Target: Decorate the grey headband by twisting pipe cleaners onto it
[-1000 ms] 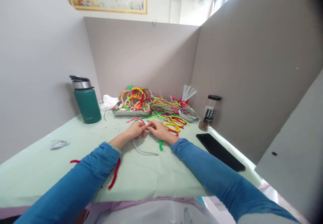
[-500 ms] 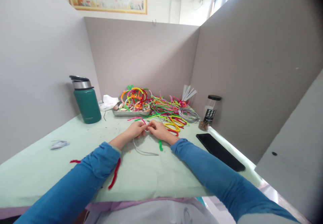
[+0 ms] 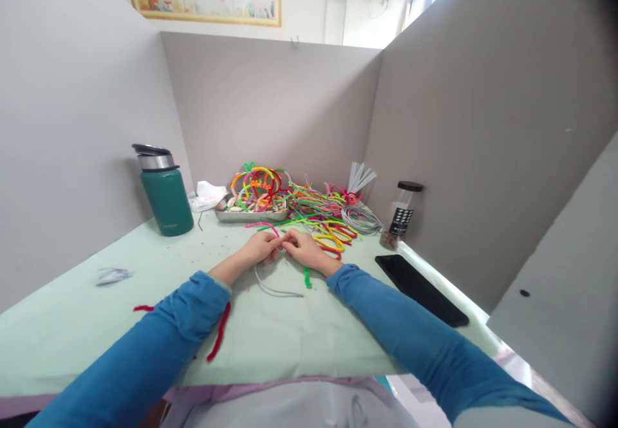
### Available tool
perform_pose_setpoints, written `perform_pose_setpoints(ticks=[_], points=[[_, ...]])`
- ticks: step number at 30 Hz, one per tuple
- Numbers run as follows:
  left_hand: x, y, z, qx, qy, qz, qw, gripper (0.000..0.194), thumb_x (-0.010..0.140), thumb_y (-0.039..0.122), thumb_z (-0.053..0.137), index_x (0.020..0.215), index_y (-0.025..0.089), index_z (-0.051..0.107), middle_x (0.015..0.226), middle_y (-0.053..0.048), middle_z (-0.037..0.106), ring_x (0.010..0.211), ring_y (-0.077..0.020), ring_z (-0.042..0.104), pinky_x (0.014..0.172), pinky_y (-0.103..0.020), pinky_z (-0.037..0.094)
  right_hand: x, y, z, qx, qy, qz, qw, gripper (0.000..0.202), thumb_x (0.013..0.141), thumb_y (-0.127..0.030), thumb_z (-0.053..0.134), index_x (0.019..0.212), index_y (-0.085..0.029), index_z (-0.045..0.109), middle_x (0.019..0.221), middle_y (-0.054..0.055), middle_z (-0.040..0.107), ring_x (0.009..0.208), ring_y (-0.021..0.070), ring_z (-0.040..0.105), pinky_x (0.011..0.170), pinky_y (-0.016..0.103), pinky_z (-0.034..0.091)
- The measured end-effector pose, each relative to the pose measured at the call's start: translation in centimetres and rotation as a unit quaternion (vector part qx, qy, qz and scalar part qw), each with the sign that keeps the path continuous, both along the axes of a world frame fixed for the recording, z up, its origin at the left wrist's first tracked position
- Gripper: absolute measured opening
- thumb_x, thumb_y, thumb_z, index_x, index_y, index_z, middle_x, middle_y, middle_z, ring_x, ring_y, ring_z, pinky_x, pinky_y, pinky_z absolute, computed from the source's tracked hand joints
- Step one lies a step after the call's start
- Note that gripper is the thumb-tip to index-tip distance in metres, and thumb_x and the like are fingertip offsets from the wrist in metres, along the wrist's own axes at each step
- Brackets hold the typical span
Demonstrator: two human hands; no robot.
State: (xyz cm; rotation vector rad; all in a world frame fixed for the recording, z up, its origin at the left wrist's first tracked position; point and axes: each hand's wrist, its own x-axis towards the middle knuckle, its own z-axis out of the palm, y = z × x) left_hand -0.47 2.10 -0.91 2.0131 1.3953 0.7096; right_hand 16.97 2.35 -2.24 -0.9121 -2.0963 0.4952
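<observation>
**Pink fuzzy stem (image 3: 271,226) shifted only slightly at its free end**

Little has been changed over the last second. The free end of the pink stem has been moved a touch away from the wearer, and its curve has been flattened a little, while both hands have been kept in the same place. By this, small, careful fingertip work at one spot is suggested, rather than any carrying or reaching.

The pink stem is held just above the middle of the tabletop (image 3: 290,344), its tail led out beyond the left hand (image 3: 264,248). By that hand's fingers it appears to be pinched, narrowly. The fingers of the right hand (image 3: 302,246) are brought up to the same spot, nearly touching the left; whether they are closed on anything cannot be told.

The pinched part of the stem is hidden by the knuckles. One end of a grey wire (image 3: 276,293) is lost beneath the left hand, so whether it is joined to the stem cannot be made out. A green scrap (image 3: 308,278) is partly covered by the right wrist, and a red strip (image 3: 221,334) is cut off by the left sleeve (image 3: 193,306).
</observation>
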Motion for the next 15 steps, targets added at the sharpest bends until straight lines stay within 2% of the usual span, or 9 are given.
perform_pose_setpoints(ticks=[4,11,15], points=[[0.03,-0.04,0.05,0.001,0.001,0.002,1.0,0.05,0.079,0.059,0.039,0.058,0.015,0.053,0.046,0.0,0.053,0.034,-0.0073,0.04,0.039,-0.02,0.029,-0.02,-0.04,0.06,0.002,-0.004,-0.002,1.0,0.008,0.08,-0.022,0.05,0.082,-0.018,0.057,0.068,-0.001,0.059,0.062,0.0115,0.05,0.059,0.023,0.033],[0.32,-0.51,0.46,-0.002,0.009,0.009,1.0,0.055,0.078,0.063,0.038,0.055,0.015,0.052,0.038,0.001,0.046,0.033,-0.0082,0.039,0.041,-0.021,0.03,-0.01,0.0,0.03,0.006,0.002,-0.001,1.0,0.008,0.079,-0.021,0.05,0.079,-0.018,0.057,0.066,-0.001,0.058,0.06,0.0108,0.048,0.056,0.022,0.032],[0.35,-0.53,0.5,-0.004,0.005,0.007,1.0,0.054,0.078,0.063,0.038,0.056,0.015,0.052,0.04,0.001,0.047,0.033,-0.0081,0.039,0.04,-0.021,0.03,0.02,-0.04,0.08,0.001,0.001,0.003,1.0,0.007,0.078,-0.02,0.05,0.08,-0.018,0.057,0.065,-0.002,0.058,0.059,0.0107,0.048,0.056,0.022,0.032]])
